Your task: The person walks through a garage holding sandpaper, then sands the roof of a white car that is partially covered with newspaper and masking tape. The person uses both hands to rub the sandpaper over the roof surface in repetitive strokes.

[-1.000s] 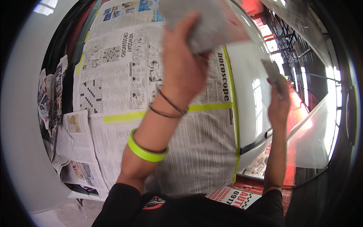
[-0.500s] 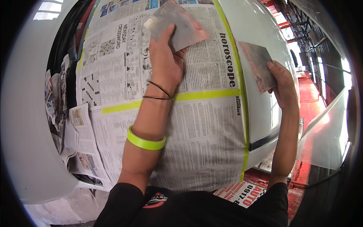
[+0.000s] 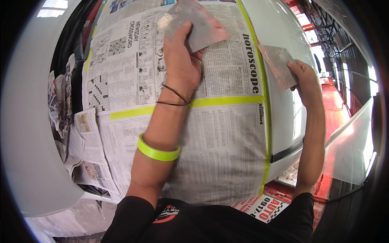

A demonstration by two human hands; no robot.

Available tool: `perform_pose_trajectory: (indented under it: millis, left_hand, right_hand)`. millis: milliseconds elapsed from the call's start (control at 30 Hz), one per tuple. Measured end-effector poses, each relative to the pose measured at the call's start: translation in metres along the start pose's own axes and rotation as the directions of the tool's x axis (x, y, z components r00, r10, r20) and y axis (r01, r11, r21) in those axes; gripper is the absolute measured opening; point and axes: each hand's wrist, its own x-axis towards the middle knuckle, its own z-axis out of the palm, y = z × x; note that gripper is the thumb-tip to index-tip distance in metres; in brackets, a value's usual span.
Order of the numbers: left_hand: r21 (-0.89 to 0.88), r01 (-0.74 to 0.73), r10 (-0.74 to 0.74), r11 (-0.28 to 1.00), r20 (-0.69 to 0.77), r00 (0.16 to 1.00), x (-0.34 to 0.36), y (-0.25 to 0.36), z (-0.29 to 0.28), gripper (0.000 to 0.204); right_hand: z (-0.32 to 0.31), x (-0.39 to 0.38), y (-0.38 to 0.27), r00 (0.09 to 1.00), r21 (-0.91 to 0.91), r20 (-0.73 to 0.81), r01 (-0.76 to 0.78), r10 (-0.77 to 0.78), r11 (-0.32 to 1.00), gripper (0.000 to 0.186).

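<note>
Newspaper point(image 3: 221, 150) covers the middle of the scene, crossed and edged by yellow tape point(image 3: 227, 101). Crumpled paper point(image 3: 60, 105) bunches at left. Next, the left hand point(image 3: 182, 67) pinches 1 thin grey plate point(image 3: 202, 32) over the newspaper's far part; a yellow tape roll point(image 3: 158, 153) rings that forearm. Farther right, the right hand point(image 3: 307, 79) pinches a 2nd grey plate point(image 3: 278, 65) before a white panel point(image 3: 283, 121); I cannot tell whether they touch.
</note>
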Motion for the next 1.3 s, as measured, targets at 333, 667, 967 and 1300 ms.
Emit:
perform_pose_trajectory:
  millis: [333,667,967,1300]
  left_hand:
    - [-0.06,0.005,-0.005,0.998,0.001,1.0,-0.002,0.002,0.0,0.034]
    - [-0.033,-0.018,0.017,0.999,-0.007,1.0,-0.004,0.002,0.003,0.034]
    - [-0.026,-0.014,0.014,1.0,0.01,1.0,-0.008,0.001,-0.001,0.035]
    - [-0.076,0.023,-0.023,0.997,-0.007,1.0,-0.004,0.001,0.0,0.037]
  right_hand:
    - [-0.017,0.029,-0.038,0.993,0.006,-0.054,0.109,-0.108,0.994,0.027]
    - [0.001,-0.023,-0.014,0.993,-0.056,-0.072,0.094,-0.098,0.994,0.031]
    - [0.006,-0.021,-0.027,0.992,-0.185,-0.077,0.081,-0.097,0.979,0.029]
    - [-0.01,0.035,-0.044,0.994,-0.143,-0.069,0.075,-0.086,0.987,0.028]
